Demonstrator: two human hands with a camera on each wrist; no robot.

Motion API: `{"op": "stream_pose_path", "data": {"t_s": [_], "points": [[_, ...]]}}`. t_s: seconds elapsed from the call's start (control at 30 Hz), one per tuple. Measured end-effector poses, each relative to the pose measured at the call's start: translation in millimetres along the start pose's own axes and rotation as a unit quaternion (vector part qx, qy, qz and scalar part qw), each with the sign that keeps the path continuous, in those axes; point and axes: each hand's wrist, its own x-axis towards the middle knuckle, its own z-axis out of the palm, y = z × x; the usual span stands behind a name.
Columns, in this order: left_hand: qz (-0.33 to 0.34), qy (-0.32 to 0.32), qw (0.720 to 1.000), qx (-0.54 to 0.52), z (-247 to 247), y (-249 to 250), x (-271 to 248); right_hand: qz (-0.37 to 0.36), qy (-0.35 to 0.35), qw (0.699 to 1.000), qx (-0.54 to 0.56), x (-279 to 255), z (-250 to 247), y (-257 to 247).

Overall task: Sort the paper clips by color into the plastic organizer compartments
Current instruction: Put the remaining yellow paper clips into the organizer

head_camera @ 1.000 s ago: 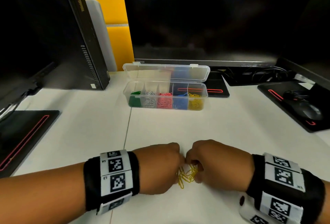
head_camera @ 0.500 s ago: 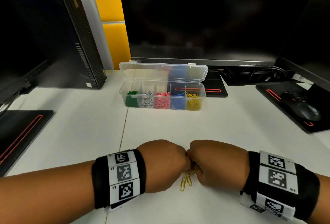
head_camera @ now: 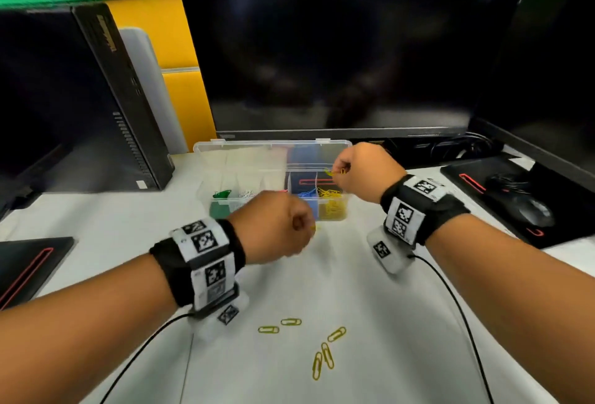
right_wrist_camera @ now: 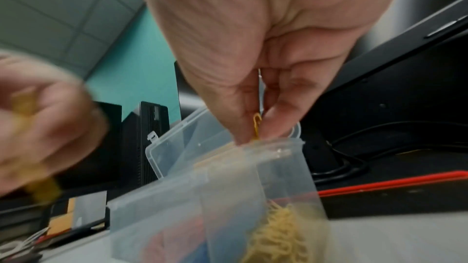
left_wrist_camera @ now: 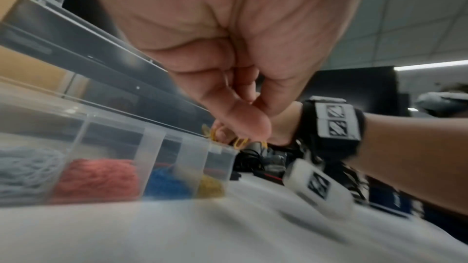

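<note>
The clear plastic organizer (head_camera: 203,189) stands open at the desk's back, with green, white, red, blue and yellow clips in separate compartments. My right hand (head_camera: 338,172) pinches yellow paper clips (right_wrist_camera: 257,125) just above the yellow compartment (head_camera: 331,207) at the organizer's right end. My left hand (head_camera: 302,226) is a closed fist in front of the box. Yellow clips (right_wrist_camera: 43,187) stick out of the fist in the blurred right wrist view. Several loose yellow clips (head_camera: 326,355) lie on the white desk near me.
A dark monitor (head_camera: 338,49) stands right behind the organizer, and a black computer tower (head_camera: 122,107) at back left. A mouse (head_camera: 531,210) on a black mat lies at right, and another black mat (head_camera: 29,268) at left. Thin cables hang from both wrist cameras.
Both hands left the near desk, where they were gathering yellow clips, and moved up and forward to the organizer. Several yellow clips stayed behind on the desk.
</note>
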Motion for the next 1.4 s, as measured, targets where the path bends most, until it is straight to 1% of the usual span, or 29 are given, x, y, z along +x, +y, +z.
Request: {"op": "stream_pose_path", "data": {"t_s": [0.03, 0.07, 0.13, 0.2, 0.23, 0.27, 0.3, 0.33, 0.37, 0.4, 0.43, 0.47, 0.5, 0.53, 0.57, 0.6, 0.63, 0.7, 0.73, 0.77, 0.87, 1.0, 1.07, 1.13, 1.2, 1.27, 1.33, 1.4], "points": [[-0.019, 0.03, 0.998, -0.042, -3, 1, 14, 0.003, -0.011, 1.0, 0.006, 2, 2, 2], [-0.029, 0.061, 0.996, -0.061, -4, 1, 29, 0.002, -0.018, 1.0, 0.016, 3, 4, 4], [-0.039, 0.112, 0.991, -0.062, -4, 1, 56, 0.0, -0.006, 1.0, 0.019, 2, 1, 10], [-0.049, 0.133, 0.987, -0.074, -1, 0, 79, -0.01, 0.039, 0.999, 0.004, -6, -5, 16], [-0.05, 0.132, 0.987, -0.076, 1, 0, 88, -0.012, 0.052, 0.999, -0.01, -14, -9, 18], [-0.048, 0.125, 0.989, -0.063, 3, 0, 95, -0.013, 0.05, 0.998, -0.027, -27, -13, 17], [-0.045, 0.101, 0.993, -0.032, 4, -2, 100, -0.015, 0.02, 0.999, -0.045, -43, -16, 15], [-0.04, 0.069, 0.997, 0.005, 6, -3, 103, -0.021, -0.037, 0.997, -0.068, -61, -19, 11], [-0.032, 0.043, 0.998, 0.044, 6, -5, 103, -0.03, -0.116, 0.989, -0.088, -79, -20, 8], [-0.016, 0.029, 0.996, 0.083, 5, -6, 100, -0.048, -0.201, 0.973, -0.105, -99, -19, 1], [-0.001, 0.032, 0.993, 0.115, 3, -8, 95, -0.069, -0.275, 0.953, -0.11, -116, -17, -7], [0.023, 0.057, 0.987, 0.146, 1, -9, 87, -0.081, -0.325, 0.936, -0.106, -131, -13, -14], [0.051, 0.087, 0.979, 0.178, -2, -7, 75, -0.091, -0.345, 0.928, -0.107, -145, -8, -20], [0.078, 0.105, 0.971, 0.199, -4, -4, 57, -0.103, -0.342, 0.927, -0.117, -159, -1, -27], [0.099, 0.098, 0.969, 0.202, -5, -1, 38, -0.113, -0.324, 0.93, -0.135, -170, 5, -35], [0.104, 0.061, 0.972, 0.203, -4, 0, 18, -0.123, -0.303, 0.933, -0.152, -179, 10, -42], [0.098, 0.001, 0.974, 0.206, -1, -1, -3, -0.133, -0.286, 0.935, -0.163, -185, 15, -48], [0.077, -0.121, 0.968, 0.208, 9, -2, -42, -0.149, -0.259, 0.937, -0.183, -190, 22, -57], [0.076, -0.155, 0.964, 0.201, 16, -4, -58, -0.155, -0.255, 0.935, -0.189, -189, 23, -60], [0.082, -0.171, 0.962, 0.198, 25, -6, -70, -0.16, -0.26, 0.933, -0.192, -187, 24, -64], [0.117, -0.166, 0.953, 0.224, 44, -8, -91, -0.166, -0.278, 0.927, -0.189, -183, 29, -69], [0.15, -0.145, 0.938, 0.277, 50, -20, -96, -0.17, -0.287, 0.92, -0.205, -186, 33, -74], [0.157, -0.143, 0.93, 0.299, 51, -19, -94, -0.171, -0.284, 0.924, -0.19, -188, 34, -73], [0.139, -0.159, 0.931, 0.297, 49, -12, -92, -0.18, -0.269, 0.929, -0.179, -189, 37, -68], [0.12, -0.164, 0.94, 0.275, 45, -8, -88, -0.179, -0.254, 0.932, -0.184, -189, 41, -61], [0.093, -0.17, 0.95, 0.244, 42, -6, -84, -0.154, -0.255, 0.941, -0.163, -186, 41, -58], [0.054, -0.188, 0.96, 0.2, 40, -3, -79, -0.123, -0.267, 0.949, -0.114, -180, 39, -58], [0.033, -0.205, 0.965, 0.16, 35, -1, -76, -0.101, -0.279, 0.951, -0.082, -174, 36, -60]]}}
